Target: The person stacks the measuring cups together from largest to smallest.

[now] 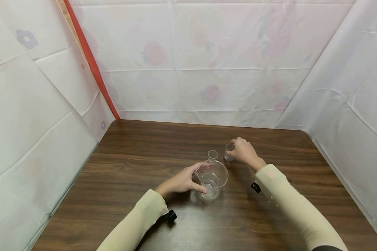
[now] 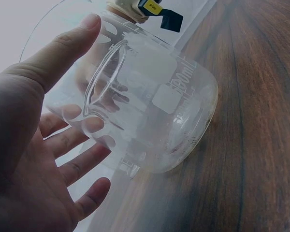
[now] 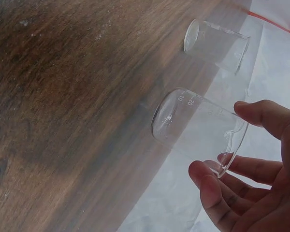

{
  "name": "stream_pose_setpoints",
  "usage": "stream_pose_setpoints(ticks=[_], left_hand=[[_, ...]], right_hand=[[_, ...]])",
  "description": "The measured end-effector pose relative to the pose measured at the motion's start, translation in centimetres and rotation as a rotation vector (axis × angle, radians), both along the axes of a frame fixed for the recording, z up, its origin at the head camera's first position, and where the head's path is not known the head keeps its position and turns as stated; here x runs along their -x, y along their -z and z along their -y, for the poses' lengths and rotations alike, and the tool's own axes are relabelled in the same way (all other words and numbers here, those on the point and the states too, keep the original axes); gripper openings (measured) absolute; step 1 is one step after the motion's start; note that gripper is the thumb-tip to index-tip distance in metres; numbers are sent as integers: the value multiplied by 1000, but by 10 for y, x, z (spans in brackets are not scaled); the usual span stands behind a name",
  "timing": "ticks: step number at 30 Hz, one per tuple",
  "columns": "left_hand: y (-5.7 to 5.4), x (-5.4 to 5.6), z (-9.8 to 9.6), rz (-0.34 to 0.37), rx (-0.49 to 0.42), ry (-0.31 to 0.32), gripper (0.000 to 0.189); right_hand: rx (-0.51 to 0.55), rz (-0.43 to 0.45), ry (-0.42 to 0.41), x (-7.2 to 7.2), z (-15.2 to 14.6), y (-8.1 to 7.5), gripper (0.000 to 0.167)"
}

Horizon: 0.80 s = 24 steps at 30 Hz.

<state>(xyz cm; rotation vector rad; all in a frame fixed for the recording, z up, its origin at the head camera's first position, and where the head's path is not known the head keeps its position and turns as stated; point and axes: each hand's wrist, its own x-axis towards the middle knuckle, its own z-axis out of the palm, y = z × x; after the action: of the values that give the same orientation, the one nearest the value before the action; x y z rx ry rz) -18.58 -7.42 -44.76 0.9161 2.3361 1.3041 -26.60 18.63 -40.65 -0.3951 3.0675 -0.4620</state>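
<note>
A large clear glass beaker (image 1: 218,188) with white markings, one reading 500ml in the left wrist view, stands on the brown table. My left hand (image 1: 183,179) holds its side, thumb on the near side and fingers on the far side; some fingers show through the glass. Inside the beaker a smaller round glass outline shows. My right hand (image 1: 244,150) pinches a small beaker (image 3: 193,121), marked 10 and 20, by its rim between thumb and fingers. Another small beaker (image 3: 217,46) stands close by, just behind the large one in the head view.
The wood-grain table (image 1: 138,150) stretches around the glassware. White patterned sheets (image 1: 188,62) hang behind it and on both sides. A red strip (image 1: 91,59) runs down at the back left corner. Black devices (image 1: 170,216) are worn at the wrists.
</note>
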Motion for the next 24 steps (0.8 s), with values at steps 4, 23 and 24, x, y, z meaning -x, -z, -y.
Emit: stream_pose_setpoints(ticks=[4, 23, 24], left_hand=[[0, 0, 0, 4, -2, 3, 87], [0, 0, -1, 12, 10, -10, 88], [0, 0, -1, 15, 9, -9, 88]], right_hand=[[0, -11, -5, 0, -1, -1, 49], [22, -46, 6, -2, -8, -15, 49], [22, -46, 9, -2, -9, -16, 49]])
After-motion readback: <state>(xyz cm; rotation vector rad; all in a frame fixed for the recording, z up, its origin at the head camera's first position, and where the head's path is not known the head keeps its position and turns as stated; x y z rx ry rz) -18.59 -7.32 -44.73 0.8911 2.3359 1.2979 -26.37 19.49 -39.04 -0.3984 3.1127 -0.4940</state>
